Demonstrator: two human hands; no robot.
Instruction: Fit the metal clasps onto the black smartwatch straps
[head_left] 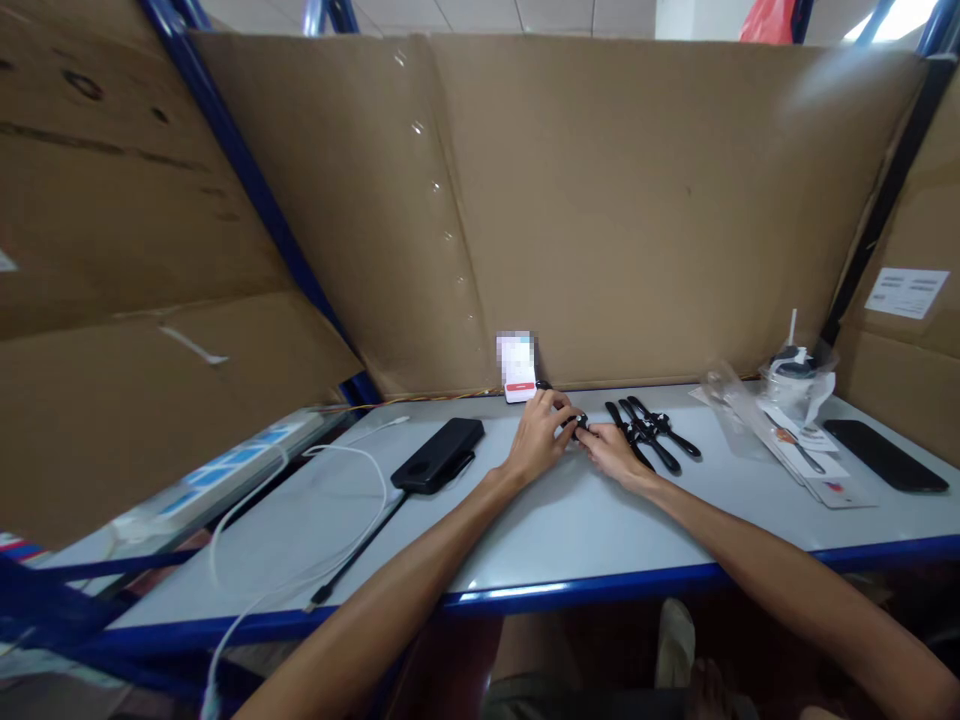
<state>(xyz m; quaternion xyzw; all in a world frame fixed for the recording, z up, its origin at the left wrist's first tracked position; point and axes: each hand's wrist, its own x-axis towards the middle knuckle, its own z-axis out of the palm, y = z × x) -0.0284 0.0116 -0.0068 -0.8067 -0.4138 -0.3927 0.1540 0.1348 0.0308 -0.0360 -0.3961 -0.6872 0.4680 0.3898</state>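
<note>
Small black part (577,425) sits btwn my L hand (537,432) & R hand (612,453), both pinching it, prob. for steadiness; black-handled pieces (663,456) nearby, prob. for reach.

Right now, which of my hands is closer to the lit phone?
Left. Your left hand is just in front of the lit phone, slightly to its right; your right hand is farther right.

Black piece (580,421) mostly hidden between left hand (537,436) and right hand (610,452), phone screen (517,366) partly blurred.
</note>
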